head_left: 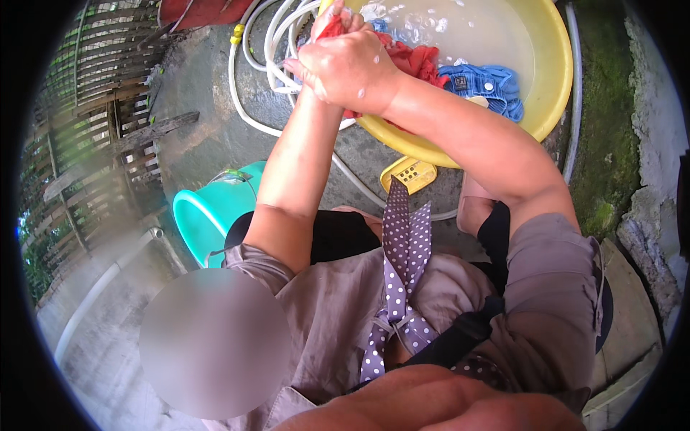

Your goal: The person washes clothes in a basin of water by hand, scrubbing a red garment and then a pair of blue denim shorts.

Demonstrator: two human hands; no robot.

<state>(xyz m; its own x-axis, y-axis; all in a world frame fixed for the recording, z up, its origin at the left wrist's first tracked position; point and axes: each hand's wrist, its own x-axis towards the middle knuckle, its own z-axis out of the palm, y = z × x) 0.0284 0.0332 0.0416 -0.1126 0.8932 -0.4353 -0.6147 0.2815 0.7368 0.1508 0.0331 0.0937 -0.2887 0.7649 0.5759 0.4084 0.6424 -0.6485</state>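
A red wet cloth (415,62) trails out of my hands into a large yellow basin (557,68) of cloudy, sudsy water. My right hand (352,68) is closed on the cloth at the basin's near left rim, with spots of foam on its skin. Just beyond it, my left hand (325,23) is closed too, with red fabric showing between the two. The right hand covers much of the left hand and wrist. Beside the red cloth, a blue denim garment (489,82) with pale buttons lies partly in the water. A small pale piece (477,101) rests against the denim.
A yellow slotted soap dish (408,174) sits on the ground below the basin. A teal bucket (194,215) lies tipped near my left arm. White hose (241,108) loops left of the basin; a grey pipe (573,93) runs along its right. Wooden slats (108,97) stand far left.
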